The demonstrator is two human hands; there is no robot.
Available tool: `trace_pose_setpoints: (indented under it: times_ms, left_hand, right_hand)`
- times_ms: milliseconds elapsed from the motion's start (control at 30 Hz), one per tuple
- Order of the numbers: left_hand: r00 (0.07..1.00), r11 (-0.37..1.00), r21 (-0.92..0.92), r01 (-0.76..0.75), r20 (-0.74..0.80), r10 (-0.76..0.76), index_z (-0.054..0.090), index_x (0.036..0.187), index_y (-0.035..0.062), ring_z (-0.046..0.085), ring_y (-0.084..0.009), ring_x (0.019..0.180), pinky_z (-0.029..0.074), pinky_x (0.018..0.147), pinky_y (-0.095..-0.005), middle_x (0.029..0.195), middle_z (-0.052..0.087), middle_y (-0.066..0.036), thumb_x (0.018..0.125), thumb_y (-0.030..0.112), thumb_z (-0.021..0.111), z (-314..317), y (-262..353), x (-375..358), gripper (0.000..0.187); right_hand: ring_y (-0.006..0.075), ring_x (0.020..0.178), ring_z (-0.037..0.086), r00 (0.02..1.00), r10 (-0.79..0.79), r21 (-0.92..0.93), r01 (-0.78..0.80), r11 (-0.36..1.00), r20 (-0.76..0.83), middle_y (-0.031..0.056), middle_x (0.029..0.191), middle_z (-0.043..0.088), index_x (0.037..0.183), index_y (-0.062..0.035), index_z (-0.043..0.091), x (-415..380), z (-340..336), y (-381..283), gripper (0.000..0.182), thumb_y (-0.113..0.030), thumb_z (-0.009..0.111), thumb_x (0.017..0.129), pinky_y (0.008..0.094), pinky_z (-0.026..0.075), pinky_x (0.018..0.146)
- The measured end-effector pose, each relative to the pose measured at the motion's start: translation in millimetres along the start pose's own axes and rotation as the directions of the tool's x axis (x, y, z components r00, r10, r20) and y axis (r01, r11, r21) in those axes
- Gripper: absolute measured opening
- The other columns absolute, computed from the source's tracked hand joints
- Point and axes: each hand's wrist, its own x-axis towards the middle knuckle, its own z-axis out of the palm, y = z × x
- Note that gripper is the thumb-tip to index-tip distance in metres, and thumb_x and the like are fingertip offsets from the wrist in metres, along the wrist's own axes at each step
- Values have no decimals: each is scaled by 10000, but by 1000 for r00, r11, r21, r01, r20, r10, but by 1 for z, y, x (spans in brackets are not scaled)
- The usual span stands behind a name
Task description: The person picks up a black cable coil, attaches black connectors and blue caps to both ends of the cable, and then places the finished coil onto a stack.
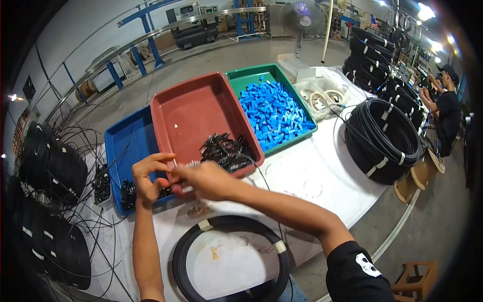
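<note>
My left hand (pixel 148 180) is raised at the near left corner of the red tray (pixel 183 108), its thumb and fingers curled toward each other. Against its fingertips is my right hand (pixel 211 180), closed and slightly blurred. Whatever the two hands pinch between them is too small and hidden to name. Small black parts (pixel 226 153) lie heaped in the near end of the red tray, just beyond my right hand. Below the hands, a coil of black cable (pixel 182 256) with pale tape bands lies flat on the white table (pixel 322 171).
Under the red tray sits a blue tray (pixel 123 141); a green tray (pixel 249 74) holds many blue pieces (pixel 274 113). A clear bin (pixel 322 85) stands behind. Cable coils (pixel 385 138) stand right, more coils (pixel 53 166) left with loose ends. A co-worker (pixel 447 110) is far right.
</note>
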Motion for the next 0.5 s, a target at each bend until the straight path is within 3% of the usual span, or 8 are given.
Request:
trace_pose_setpoints:
  times_ms: [67,100,167,200,233,333,367,500]
  left_hand:
    - [997,999,50,19,-76,-15,658,699,-16,718,-295,892,540,817,-376,919,736,-187,849,730,571,-16,-14,5,766]
    - [997,997,73,15,-82,-10,648,688,-17,716,-284,865,539,803,-371,895,735,-184,892,681,568,-26,-25,7,731]
    - [986,994,42,102,-138,-95,628,659,-18,704,-268,807,534,754,-368,847,727,-177,951,595,543,-28,-36,16,685]
    - [983,993,-10,121,-138,-121,641,674,-19,695,-248,763,526,707,-347,828,724,-157,932,426,645,-22,-39,25,515]
    - [984,993,-15,120,-132,-121,641,674,-19,695,-248,763,526,707,-347,828,724,-157,932,426,645,-13,-37,36,515]
    - [978,956,278,98,151,-144,691,760,-3,708,-226,751,527,670,-303,832,730,-121,802,113,738,16,-18,73,132]
    - [976,955,277,103,157,-150,691,760,-3,708,-226,751,527,670,-303,832,730,-121,802,113,738,30,-21,85,132]
    - [913,913,316,-258,388,124,716,858,47,698,-310,776,543,701,-363,872,732,-111,824,165,715,88,-28,133,123]
  right_hand:
    - [355,690,702,977,-44,-158,78,984,209,117,720,677,1062,-104,585,3,33,14,320,-210,672,774,496,542,599]
    - [347,677,701,958,-105,-184,158,970,265,135,815,680,1063,-101,585,1,41,12,294,-204,643,793,490,554,594]
    - [310,672,710,955,-190,-233,243,942,226,142,954,663,1079,-71,580,6,49,4,249,-157,584,845,448,562,567]
    - [304,665,710,951,-227,-245,276,929,212,143,939,667,1079,-63,581,10,50,1,245,-150,577,850,440,558,556]
    - [297,659,709,944,-261,-257,308,916,201,143,924,670,1079,-55,581,12,51,-1,241,-143,570,855,431,553,544]
    - [301,642,705,966,-212,-201,239,950,147,153,863,674,1035,-25,592,7,62,-8,221,-142,578,848,421,546,520]
    - [296,651,708,961,-211,-172,241,955,176,143,871,678,1026,-21,599,2,66,-7,219,-138,583,841,422,553,528]
    - [292,679,716,957,-234,-144,259,955,169,135,879,681,1016,-13,613,-9,73,-9,221,-121,602,823,407,566,552]
